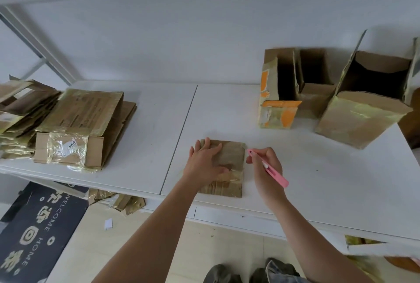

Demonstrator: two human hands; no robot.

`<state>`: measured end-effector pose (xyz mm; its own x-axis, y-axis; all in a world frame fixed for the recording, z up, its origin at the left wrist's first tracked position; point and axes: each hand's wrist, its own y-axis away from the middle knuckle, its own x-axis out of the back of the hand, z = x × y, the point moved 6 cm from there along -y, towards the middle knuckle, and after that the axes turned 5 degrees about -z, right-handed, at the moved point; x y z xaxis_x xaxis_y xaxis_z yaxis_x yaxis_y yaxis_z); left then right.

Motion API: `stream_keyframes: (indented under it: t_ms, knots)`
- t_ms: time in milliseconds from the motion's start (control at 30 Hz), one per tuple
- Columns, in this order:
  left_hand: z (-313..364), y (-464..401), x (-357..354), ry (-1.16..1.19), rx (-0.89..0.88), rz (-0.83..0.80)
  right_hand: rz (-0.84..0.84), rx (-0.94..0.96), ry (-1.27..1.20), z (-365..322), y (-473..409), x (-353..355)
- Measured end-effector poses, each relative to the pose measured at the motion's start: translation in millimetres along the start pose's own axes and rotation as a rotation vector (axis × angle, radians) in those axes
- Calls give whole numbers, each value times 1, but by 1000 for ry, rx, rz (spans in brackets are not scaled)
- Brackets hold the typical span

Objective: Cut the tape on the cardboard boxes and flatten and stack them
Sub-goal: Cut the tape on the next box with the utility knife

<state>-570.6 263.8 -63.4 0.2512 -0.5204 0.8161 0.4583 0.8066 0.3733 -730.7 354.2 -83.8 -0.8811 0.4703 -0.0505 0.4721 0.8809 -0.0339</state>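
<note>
A small flattened cardboard box (229,169) with shiny tape lies near the front edge of the white table (318,180). My left hand (205,161) presses flat on its left half, fingers straight and spread. My right hand (264,163) grips a pink utility knife (271,169) just right of the box, its tip pointing up-left near the box's far right corner. A stack of flattened boxes (75,128) sits at the table's left end.
Three upright open boxes stand at the back right: one with orange tape (277,100), a narrow one (314,82) behind it, and a larger one (366,100). Cardboard scraps (122,203) and a dark welcome mat (38,232) lie on the floor below.
</note>
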Motion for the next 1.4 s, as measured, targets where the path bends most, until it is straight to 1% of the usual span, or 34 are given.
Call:
stream_keyframes:
  t_ms: [100,233,500,967,1167,1233,1333,1400]
  knots:
    - [2,-3,-1,-10,-12,7,55,25,24,-4,-2,5]
    - [1,-5,0,70,0,0,18,-18,48,-1,-4,4]
    - [-1,-9,-4,0,-3,-7,-85,-11,152,-8,-9,7]
    - [2,-8,-4,-53,-14,-9,-159,11,257,-11,24,5]
    - [2,-7,-5,23,-27,-6,-252,25,234,-16,36,12]
    - [3,-7,-4,45,-36,-7,-207,39,163,-20,29,22]
    - [5,-7,-5,-18,-63,-17,-60,70,121,-25,4,31]
    - [11,-7,-5,-55,-136,-17,-59,53,142,-23,-17,23]
